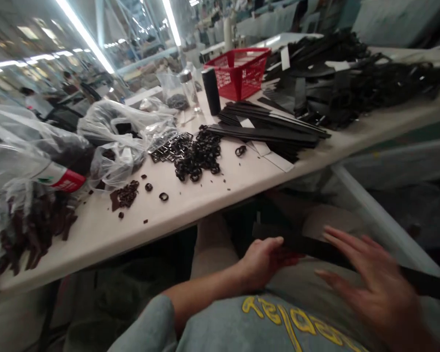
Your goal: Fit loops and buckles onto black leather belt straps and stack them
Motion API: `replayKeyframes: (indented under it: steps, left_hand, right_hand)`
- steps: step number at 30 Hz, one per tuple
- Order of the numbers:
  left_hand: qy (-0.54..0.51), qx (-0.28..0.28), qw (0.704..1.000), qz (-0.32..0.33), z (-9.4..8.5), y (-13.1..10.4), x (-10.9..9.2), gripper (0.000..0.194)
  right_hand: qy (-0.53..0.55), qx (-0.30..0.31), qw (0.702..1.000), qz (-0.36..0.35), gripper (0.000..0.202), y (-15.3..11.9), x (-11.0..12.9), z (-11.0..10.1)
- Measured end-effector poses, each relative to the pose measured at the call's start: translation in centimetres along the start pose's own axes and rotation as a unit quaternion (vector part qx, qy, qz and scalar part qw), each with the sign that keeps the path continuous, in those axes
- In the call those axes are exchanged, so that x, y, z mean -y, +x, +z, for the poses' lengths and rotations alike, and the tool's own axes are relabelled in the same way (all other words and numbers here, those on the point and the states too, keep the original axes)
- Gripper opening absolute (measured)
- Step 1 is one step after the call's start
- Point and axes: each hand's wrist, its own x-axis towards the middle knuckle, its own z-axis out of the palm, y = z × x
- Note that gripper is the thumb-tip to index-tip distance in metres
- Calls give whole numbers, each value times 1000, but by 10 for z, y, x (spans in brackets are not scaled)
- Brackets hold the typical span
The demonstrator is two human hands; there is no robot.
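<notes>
A long black strap (315,248) lies across my lap below the table edge, running off toward the right. My left hand (262,261) is closed around its left part, with the thumb on top. Over the strap farther right, my right hand (376,276) is open with its fingers stretched and apart; it is slightly blurred, and I cannot tell whether it touches the strap. On the table ahead sit a pile of small black loops (200,156) and a heap of metal buckle-like pieces (173,146). A bundle of black straps (267,131) lies to their right.
The pale table (190,205) slants across the view. On it are a red plastic basket (238,73), a black cylinder (211,92), clear plastic bags (113,127), small brown pieces (127,194) and a large heap of black strips (337,83). Brown straps (40,225) hang at the left edge.
</notes>
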Motion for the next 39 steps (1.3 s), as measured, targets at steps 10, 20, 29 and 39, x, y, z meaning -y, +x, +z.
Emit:
replayKeyframes:
  steps: [10, 20, 29, 39]
  left_hand:
    - [17, -5, 1000, -11, -14, -26, -8, 35]
    - [76, -53, 996, -14, -48, -48, -22, 32]
    - [51, -59, 997, -8, -52, -48, -15, 25]
    - [387, -68, 878, 274, -61, -46, -26, 35]
  right_hand:
    - [92, 54, 994, -16, 25, 24, 40, 47]
    - [133, 105, 986, 3, 30, 10, 43, 51]
    - [148, 103, 984, 10, 27, 3, 51, 64]
    - [85, 105, 991, -17, 16, 10, 60, 62]
